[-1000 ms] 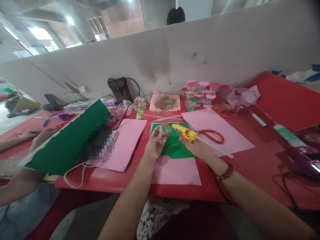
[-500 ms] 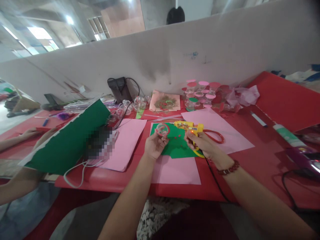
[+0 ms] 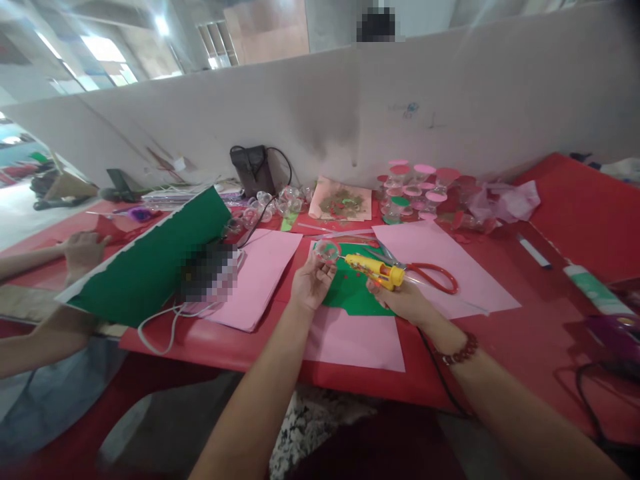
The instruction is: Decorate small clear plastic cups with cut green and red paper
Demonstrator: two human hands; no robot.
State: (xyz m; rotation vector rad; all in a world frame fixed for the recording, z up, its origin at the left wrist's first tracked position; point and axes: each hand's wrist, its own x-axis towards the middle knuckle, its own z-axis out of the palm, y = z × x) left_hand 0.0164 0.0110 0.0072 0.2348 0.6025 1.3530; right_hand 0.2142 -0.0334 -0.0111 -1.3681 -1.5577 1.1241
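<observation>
L hand (image 3: pixel 313 285) fingers pinch clear plastic cup (image 3: pixel 327 251), R hand (image 3: pixel 403 300) fingers curl rnd yellow hot-glue gun (image 3: pixel 373 268); best steady both, nozzle (image 3: pixel 343 257) close, squeeze lightly.

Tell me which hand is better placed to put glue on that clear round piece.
Probably the right hand: it grips the yellow glue gun, which points toward the clear round piece held in the left hand.

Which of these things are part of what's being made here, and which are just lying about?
Part of the job:
clear plastic piece, in the left hand
yellow glue gun, in the right hand
probably the disc-topped clear pieces

Apparently just lying about:
dark bag
marker
</observation>
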